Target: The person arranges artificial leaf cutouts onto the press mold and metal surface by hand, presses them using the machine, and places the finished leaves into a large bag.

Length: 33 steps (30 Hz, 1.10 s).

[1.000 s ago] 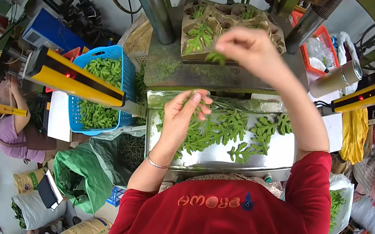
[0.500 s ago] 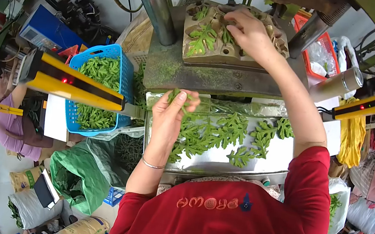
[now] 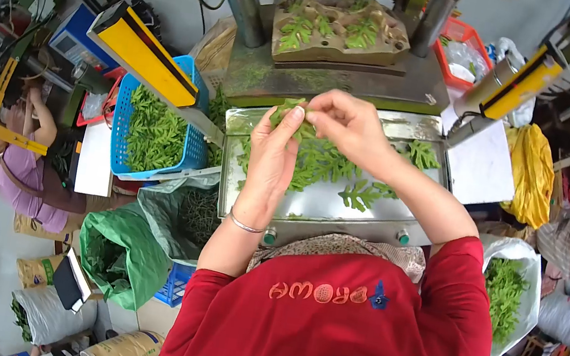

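My left hand [image 3: 277,140] pinches a green leaf piece [image 3: 288,110] between thumb and fingers above the metal tray. Close beside it, my right hand [image 3: 348,125] has thumb and index finger pressed together at the leaf's right edge. Below both hands, several lobed green leaves [image 3: 360,193] lie spread on the shiny metal tray [image 3: 295,207]. Behind them stands a brown mould block [image 3: 348,52] with hollows, and green leaves [image 3: 362,33] rest on its top. The block sits on a dark metal platform [image 3: 242,72] between two steel columns.
A blue basket [image 3: 194,153] full of green leaves stands left of the tray. Yellow-and-black bars [image 3: 145,54] flank the platform. A green bag [image 3: 146,268] is at lower left, a white bag of leaves [image 3: 503,299] at right. Other people [image 3: 31,177] are at both sides.
My right hand has come back from the mould block to meet my left hand over the tray. More leaf pieces on the block are now uncovered. The view has shifted.
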Tool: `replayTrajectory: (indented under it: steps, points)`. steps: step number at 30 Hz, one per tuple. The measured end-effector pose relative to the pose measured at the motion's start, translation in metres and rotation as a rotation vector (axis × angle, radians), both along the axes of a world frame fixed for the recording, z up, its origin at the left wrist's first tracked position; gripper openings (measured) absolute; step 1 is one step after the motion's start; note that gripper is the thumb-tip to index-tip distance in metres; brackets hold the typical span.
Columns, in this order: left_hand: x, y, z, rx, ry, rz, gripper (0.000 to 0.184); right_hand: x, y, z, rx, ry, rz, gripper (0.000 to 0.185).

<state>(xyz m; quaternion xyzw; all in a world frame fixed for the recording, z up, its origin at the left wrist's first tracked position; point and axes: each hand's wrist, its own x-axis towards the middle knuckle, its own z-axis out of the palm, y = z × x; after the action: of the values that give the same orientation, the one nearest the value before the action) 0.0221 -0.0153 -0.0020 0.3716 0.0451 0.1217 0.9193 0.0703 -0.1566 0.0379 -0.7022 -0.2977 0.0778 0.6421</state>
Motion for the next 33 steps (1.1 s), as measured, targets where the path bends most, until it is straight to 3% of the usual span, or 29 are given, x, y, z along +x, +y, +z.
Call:
replayTrajectory:
  steps: [2, 9, 14, 19, 26, 29, 33]
  points:
    - [-0.004, -0.005, 0.006, -0.009, -0.014, -0.050, 0.015, 0.003, -0.008, 0.002, 0.091, 0.024, -0.019, 0.009]
    - [0.003, 0.002, 0.018, 0.132, 0.047, -0.046, 0.015, 0.066, -0.075, 0.043, -0.132, -0.094, -0.216, 0.011]
    - [0.028, -0.003, 0.005, 0.155, 0.166, -0.092, 0.016, 0.158, -0.103, 0.024, -0.372, -0.234, -0.364, 0.014]
    - [0.055, 0.008, -0.016, 0.089, 0.159, -0.243, 0.016, 0.225, -0.098, -0.011, -0.375, -0.411, -0.537, 0.016]
    - [0.073, 0.024, -0.023, 0.283, 0.208, -0.099, 0.015, 0.215, -0.084, -0.014, -0.424, -0.455, -0.581, 0.016]
    - [0.084, 0.026, 0.004, 0.444, 0.133, -0.078, 0.016, 0.202, -0.080, -0.012, -0.495, -0.446, -0.544, 0.016]
    - [0.118, 0.010, 0.066, 0.532, -0.057, -0.102, 0.024, 0.210, -0.082, -0.032, -0.403, -0.537, -0.572, 0.018]
